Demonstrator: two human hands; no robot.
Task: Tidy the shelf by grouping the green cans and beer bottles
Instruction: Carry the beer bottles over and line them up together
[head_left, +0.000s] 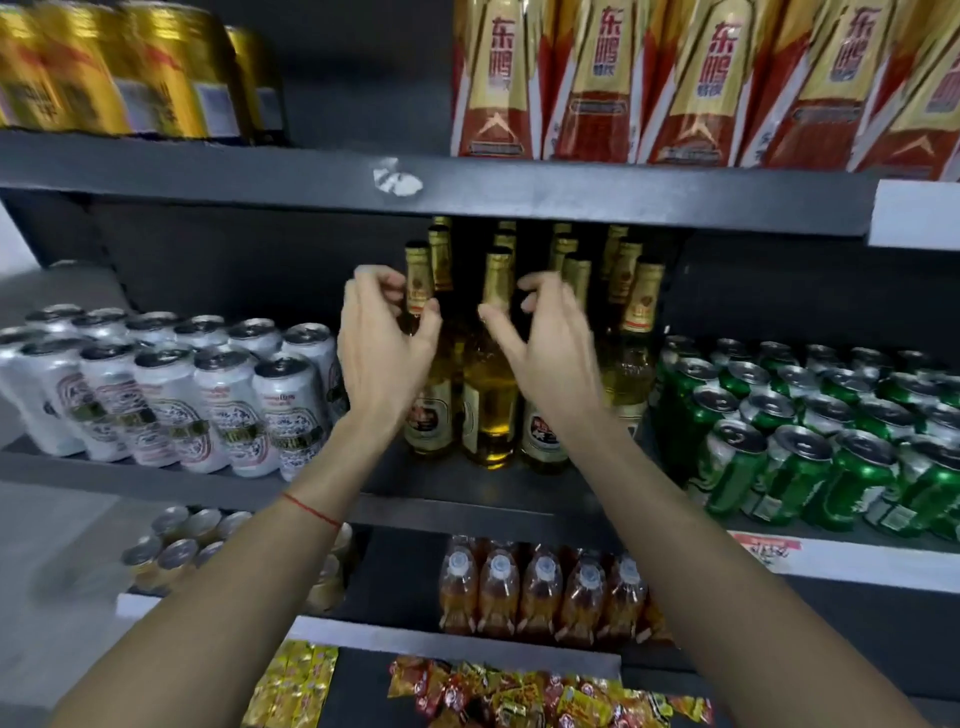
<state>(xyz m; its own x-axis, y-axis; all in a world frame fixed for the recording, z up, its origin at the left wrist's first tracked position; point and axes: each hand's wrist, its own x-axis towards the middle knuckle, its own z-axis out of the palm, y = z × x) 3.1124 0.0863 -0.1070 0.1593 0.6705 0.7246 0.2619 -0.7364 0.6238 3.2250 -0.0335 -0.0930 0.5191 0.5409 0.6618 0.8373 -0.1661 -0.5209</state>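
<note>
Left hand: your left hand (382, 353) is raised at the bottle cluster, fingers curled around the neck of the front-left beer bottle (427, 374); thumb and fingertips look to pinch it, though motion blur leaves actual contact uncertain.
Right hand: your right hand (545, 348) hovers just beside the centre bottle neck (496, 283), fingers spread and half curled, holding nothing.
Beer bottles: the beer bottles (636, 332) stand upright in tight rows mid-shelf, at 12 o'clock from your wrists; the necks are the only part with room to grip.
Green cans: the green cans (810, 441) sit packed at 3 o'clock, just beside the bottles, tops up.
White cans: the white cans (208, 395) fill the 9 o'clock side, close against the bottles.
Shelf: the dark shelf board (467, 488) carries all three groups.
Step, judged: squaring the front bottles into line; grouping looks nearly done.
Risk: tall bottles tip easily if nudged at the neck.
</note>
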